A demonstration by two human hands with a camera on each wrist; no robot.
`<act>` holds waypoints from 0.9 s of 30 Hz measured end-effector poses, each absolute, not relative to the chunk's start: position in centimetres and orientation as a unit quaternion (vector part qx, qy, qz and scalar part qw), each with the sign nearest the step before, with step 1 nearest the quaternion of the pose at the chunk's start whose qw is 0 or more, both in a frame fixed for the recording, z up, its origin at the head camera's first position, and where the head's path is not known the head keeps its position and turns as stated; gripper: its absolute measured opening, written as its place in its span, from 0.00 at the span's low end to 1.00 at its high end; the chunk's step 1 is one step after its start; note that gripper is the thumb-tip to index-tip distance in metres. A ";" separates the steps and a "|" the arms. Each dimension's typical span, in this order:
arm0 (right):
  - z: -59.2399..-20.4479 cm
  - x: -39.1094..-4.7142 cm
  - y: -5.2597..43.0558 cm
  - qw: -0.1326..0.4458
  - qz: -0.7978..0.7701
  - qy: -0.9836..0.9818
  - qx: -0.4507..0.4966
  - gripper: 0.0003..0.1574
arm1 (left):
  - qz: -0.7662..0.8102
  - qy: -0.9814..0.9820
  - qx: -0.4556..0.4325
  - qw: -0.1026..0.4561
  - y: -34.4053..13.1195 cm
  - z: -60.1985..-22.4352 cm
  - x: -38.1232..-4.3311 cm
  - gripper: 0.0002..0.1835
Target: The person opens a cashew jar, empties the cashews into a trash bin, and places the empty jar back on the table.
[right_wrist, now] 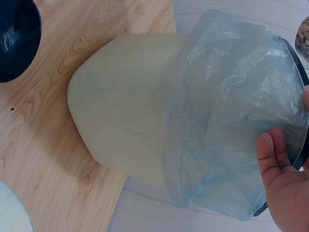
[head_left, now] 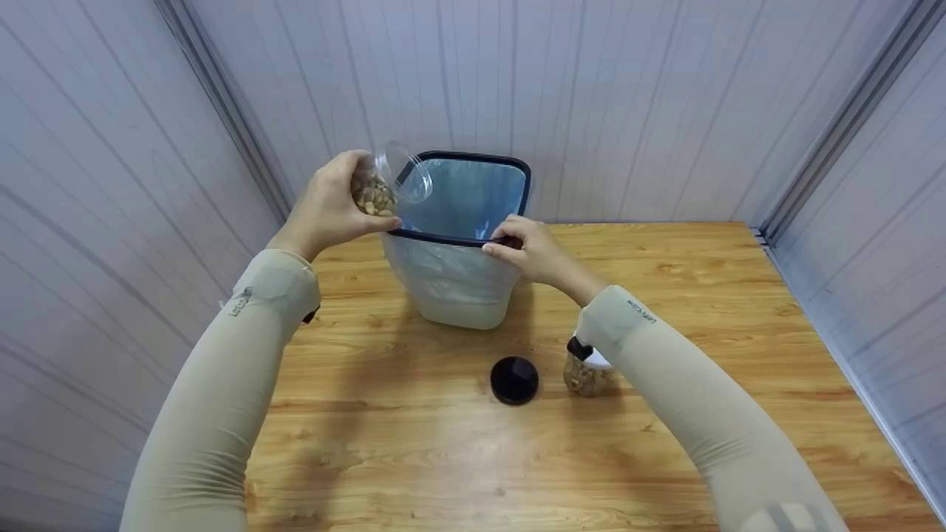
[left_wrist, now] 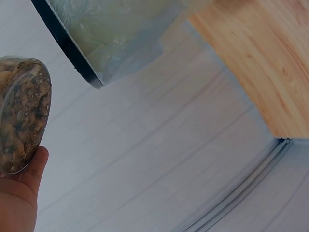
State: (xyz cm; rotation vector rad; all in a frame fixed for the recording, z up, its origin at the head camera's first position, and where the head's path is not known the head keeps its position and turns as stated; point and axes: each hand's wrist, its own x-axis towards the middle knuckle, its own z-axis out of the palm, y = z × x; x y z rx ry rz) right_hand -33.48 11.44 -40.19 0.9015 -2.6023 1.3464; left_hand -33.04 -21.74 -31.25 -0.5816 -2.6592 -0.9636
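My left hand (head_left: 329, 203) grips a clear plastic jar (head_left: 375, 193) that holds brown, nut-like pieces. The jar lies tilted, its uncapped mouth facing right over the left edge of a trash bin (head_left: 465, 314). In the left wrist view the jar's base (left_wrist: 26, 116) shows dark bits, with the fingers below it. A light blue plastic bag (right_wrist: 227, 111) lines the bin and is folded over its outside, under a black rim (head_left: 443, 238). My right hand (head_left: 536, 251) pinches this rim at the front right corner, thumb outside; the bag is under the fingers in the right wrist view.
On the wooden table (head_left: 414, 458), a round black lid (head_left: 514, 380) lies in front of the bin. To its right a second jar (head_left: 585, 378) with a white lid and tan nut-like pieces stands partly behind my right sleeve. Pale panel walls (head_left: 613, 111) enclose the table.
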 end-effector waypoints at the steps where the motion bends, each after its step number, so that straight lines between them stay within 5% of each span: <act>1: -40.2 -33.5 11.4 0.038 0.441 -0.847 0.295 0.12 | -0.328 -0.915 -0.199 0.128 -21.7 -31.2 -33.1 0.49; 27: -40.1 -33.2 11.6 0.035 0.445 -0.848 0.287 0.12 | -0.223 -0.949 -0.191 0.115 -20.6 -30.2 -34.7 0.55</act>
